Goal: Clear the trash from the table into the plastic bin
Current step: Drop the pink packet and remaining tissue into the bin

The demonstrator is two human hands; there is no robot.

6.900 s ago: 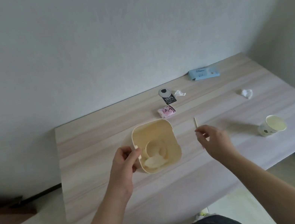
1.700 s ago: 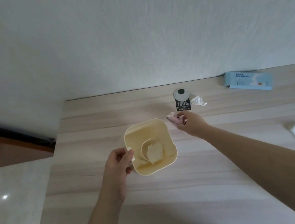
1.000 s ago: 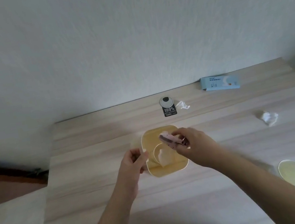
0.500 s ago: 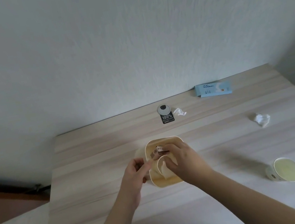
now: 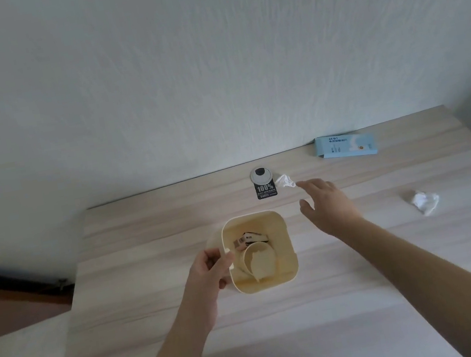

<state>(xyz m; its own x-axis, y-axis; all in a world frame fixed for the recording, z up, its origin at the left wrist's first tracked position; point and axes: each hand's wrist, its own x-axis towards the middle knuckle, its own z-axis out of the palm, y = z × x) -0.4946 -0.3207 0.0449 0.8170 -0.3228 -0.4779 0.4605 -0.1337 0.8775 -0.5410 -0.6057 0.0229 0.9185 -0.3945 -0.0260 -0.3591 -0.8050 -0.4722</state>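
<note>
Two hands apart: one on the bin, one reaching for the wrapper.

Your left hand (image 5: 209,269) pinches the near-left rim of the plastic bin (image 5: 281,230), steadying it. Your right hand (image 5: 325,205) is spread and empty, its forefinger almost at the small clear wrapper (image 5: 284,181), which lies ahead of it and slightly left, beside the black tag (image 5: 266,190). The crumpled tissue (image 5: 424,201) sits well apart to the right, so the right hand is nearer both.

Two bare forearms, sleeveless, ringless
</note>
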